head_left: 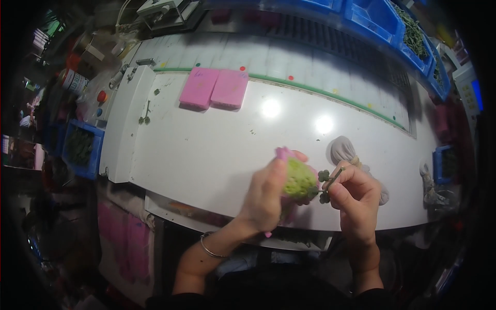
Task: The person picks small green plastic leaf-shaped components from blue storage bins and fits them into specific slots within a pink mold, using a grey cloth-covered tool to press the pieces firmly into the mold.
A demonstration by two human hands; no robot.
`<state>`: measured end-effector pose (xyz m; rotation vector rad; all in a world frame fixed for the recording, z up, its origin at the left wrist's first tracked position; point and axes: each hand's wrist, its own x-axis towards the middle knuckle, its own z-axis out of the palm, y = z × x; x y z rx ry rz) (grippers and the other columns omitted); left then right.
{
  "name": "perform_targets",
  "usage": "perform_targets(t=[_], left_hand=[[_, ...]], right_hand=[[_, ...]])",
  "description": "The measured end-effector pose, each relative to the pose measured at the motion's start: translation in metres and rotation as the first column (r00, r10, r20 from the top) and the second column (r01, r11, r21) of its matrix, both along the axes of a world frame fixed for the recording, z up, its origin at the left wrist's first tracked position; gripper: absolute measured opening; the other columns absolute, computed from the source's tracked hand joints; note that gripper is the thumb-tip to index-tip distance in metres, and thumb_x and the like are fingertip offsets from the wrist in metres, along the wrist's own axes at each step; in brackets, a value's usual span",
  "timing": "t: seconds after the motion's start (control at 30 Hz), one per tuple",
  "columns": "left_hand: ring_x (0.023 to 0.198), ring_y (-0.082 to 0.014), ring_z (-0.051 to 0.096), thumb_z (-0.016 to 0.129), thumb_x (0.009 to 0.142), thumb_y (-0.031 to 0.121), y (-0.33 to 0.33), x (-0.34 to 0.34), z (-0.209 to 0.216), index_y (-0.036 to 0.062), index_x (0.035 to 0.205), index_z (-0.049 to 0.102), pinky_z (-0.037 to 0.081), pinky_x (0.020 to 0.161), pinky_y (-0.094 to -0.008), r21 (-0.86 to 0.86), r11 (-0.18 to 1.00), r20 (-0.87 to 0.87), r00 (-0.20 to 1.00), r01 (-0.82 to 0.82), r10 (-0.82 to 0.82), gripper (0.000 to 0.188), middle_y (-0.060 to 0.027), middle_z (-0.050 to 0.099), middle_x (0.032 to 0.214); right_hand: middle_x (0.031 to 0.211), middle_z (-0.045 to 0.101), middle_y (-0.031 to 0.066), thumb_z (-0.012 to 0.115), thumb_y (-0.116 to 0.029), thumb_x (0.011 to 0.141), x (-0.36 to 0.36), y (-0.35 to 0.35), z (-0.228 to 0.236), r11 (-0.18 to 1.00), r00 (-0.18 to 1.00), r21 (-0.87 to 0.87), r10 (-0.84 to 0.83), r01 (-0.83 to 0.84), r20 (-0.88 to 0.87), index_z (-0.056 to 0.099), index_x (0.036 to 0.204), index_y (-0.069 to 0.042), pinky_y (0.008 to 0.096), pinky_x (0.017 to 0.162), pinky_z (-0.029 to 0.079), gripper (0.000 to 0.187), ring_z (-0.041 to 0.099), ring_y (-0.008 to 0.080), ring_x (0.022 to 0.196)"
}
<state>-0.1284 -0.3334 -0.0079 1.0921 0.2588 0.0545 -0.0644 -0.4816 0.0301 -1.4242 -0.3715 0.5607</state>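
Observation:
My left hand (267,194), slightly blurred, is closed round a soft-looking piece with a bumpy light-green face (299,179) and pink edges. Between thumb and fingers, my right hand (356,192) pinches a small dark-green sprig (325,176) with rounded leaf clusters on a thin stem. The sprig's leaves come up against the right side of the green face; whether they are fixed to it I cannot tell. Both hands are above the near part of the white table (206,150). Just beyond my right hand lies a bundle of grey cloth or yarn (341,149), tied in the middle.
Two pink blocks (230,89) lie side by side near the green strip (310,92) along the table's far side. Loose green sprigs (147,114) lie at left. Blue bins (374,26) of greenery stand at far right, another blue bin (95,150) at left.

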Motion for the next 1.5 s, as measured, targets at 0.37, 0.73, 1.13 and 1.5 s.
perform_targets(t=[0.37, 0.73, 1.13, 1.5], left_hand=[[0.058, -0.0189, 0.057, 0.017, 0.093, 0.048, 0.008, 0.001, -0.013, 0.0022, 0.114, 0.043, 0.048, 0.054, -0.0307, -0.093, 0.995, -0.071, 0.997, -0.024, 0.018, 0.056, -0.0104, 0.055, 0.071], [0.062, -0.0143, 0.057, 0.022, 0.097, 0.036, -0.004, 0.009, -0.004, -0.0003, 0.114, 0.04, 0.048, 0.055, -0.0249, 0.126, 0.984, 0.076, 0.99, -0.129, 0.12, 0.044, -0.0101, 0.056, 0.078], [0.06, -0.0144, 0.056, 0.017, 0.097, 0.037, -0.006, 0.009, 0.004, -0.0001, 0.12, 0.038, 0.048, 0.057, -0.0266, 0.13, 0.991, 0.006, 1.0, -0.028, 0.027, 0.048, -0.0093, 0.056, 0.078], [0.062, -0.0132, 0.055, 0.016, 0.098, 0.037, -0.01, 0.006, 0.005, -0.0015, 0.12, 0.038, 0.047, 0.057, -0.0255, 0.157, 0.987, 0.023, 1.0, 0.018, -0.022, 0.05, -0.0088, 0.056, 0.077]], right_hand=[[0.104, 0.053, 0.0133, 0.061, 0.005, 0.072, 0.031, -0.029, -0.027, 0.715, 0.497, -0.523, 0.279, 0.464, 0.822, 0.054, 0.116, -0.002, 0.0303, 0.069, 0.045, 0.045, 0.053, 0.026, 0.084], [0.125, 0.052, 0.0155, 0.059, 0.003, 0.064, -0.001, -0.009, 0.001, 0.819, 0.304, -0.538, 0.47, 0.2, 0.829, 0.055, 0.12, -0.005, 0.0322, 0.075, 0.043, 0.057, 0.055, 0.0234, 0.086], [0.126, 0.05, 0.0188, 0.056, 0.006, 0.064, -0.001, -0.012, 0.017, 0.833, 0.415, -0.527, 0.424, 0.172, 0.805, 0.055, 0.119, 0.0, 0.0302, 0.074, 0.044, 0.055, 0.056, 0.0244, 0.084], [0.124, 0.052, 0.0158, 0.057, 0.007, 0.063, 0.01, -0.014, 0.029, 0.847, 0.526, -0.524, 0.407, 0.088, 0.747, 0.053, 0.122, -0.004, 0.0318, 0.077, 0.042, 0.06, 0.054, 0.0268, 0.083]])
